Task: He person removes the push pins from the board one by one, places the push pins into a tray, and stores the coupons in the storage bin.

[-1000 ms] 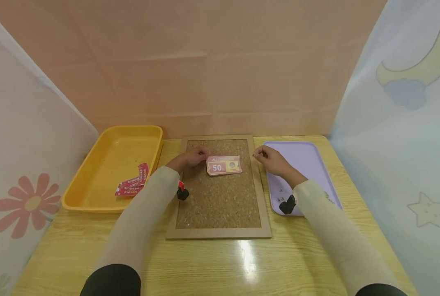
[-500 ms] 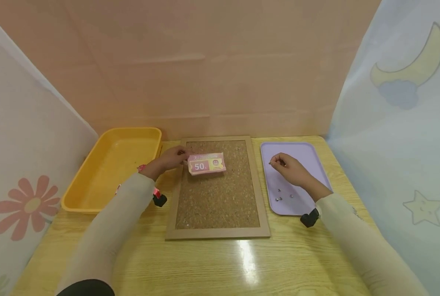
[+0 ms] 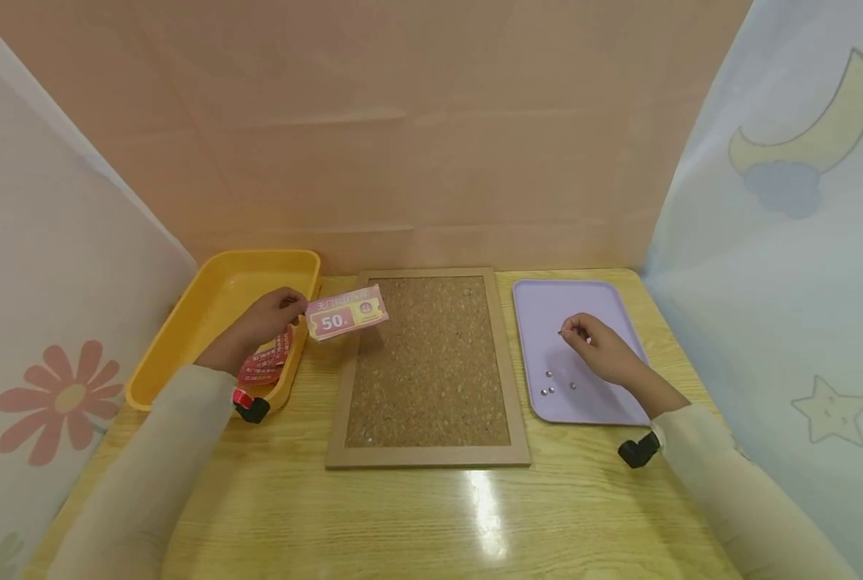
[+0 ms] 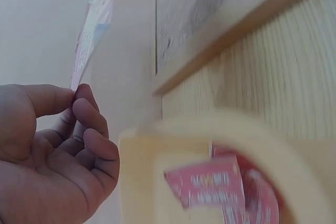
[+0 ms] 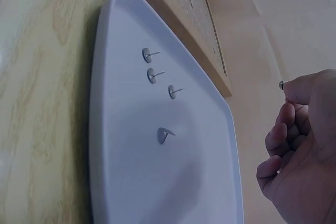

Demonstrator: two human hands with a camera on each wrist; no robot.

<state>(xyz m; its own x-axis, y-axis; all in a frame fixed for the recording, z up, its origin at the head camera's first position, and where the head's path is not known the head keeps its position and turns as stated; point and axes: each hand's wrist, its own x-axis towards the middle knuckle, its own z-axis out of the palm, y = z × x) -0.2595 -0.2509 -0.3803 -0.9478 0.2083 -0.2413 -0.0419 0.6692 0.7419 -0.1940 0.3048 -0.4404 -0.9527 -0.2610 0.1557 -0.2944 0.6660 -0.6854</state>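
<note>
My left hand (image 3: pixel 267 318) pinches a pink and yellow coupon (image 3: pixel 347 312) marked "50" by its left end, held up between the yellow tray and the cork board (image 3: pixel 431 370). In the left wrist view the coupon (image 4: pixel 93 32) shows nearly edge-on between thumb and fingertips. Over the purple tray (image 3: pixel 547 298), my right hand (image 3: pixel 601 350) pinches a thumbtack (image 5: pixel 282 85), mostly hidden by the fingers. Several silver thumbtacks (image 5: pixel 152 75) lie on that tray, most with their points up.
Torn red coupons (image 3: pixel 264 362) lie in the yellow tray (image 3: pixel 217 274) at the left. The wood-framed board lies flat on the wooden table (image 3: pixel 402 515) between the trays. Fabric walls (image 3: pixel 402 145) close off the back and both sides.
The left hand has carried the coupon leftward, off the cork board toward the yellow tray. My right hand has moved right and nearer, from beside the board to over the purple tray.
</note>
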